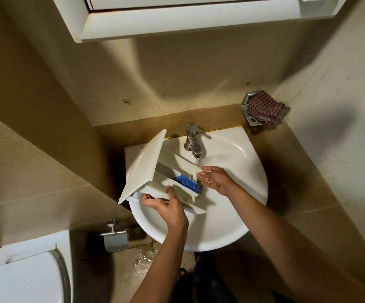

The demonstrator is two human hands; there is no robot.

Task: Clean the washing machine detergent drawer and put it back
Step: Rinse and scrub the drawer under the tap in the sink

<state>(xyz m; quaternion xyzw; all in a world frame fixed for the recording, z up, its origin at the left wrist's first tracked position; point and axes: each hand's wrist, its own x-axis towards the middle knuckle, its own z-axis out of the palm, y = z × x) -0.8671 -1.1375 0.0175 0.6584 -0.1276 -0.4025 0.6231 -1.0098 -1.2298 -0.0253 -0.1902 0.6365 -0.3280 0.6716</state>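
We note the white plastic drawer held tilted over the round glazed sink. The left hand curls round its near wall. The right hand, fingers straight and holding nothing, lies beside the blue insert. Just beyond it, the chrome tap runs.

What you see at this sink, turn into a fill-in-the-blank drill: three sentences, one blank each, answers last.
The left hand grips the detergent drawer over the white ____.
The drawer's plastic insert is coloured ____.
The striped cloth lies to the ____ of the running tap.
Missing words: sink; blue; right.
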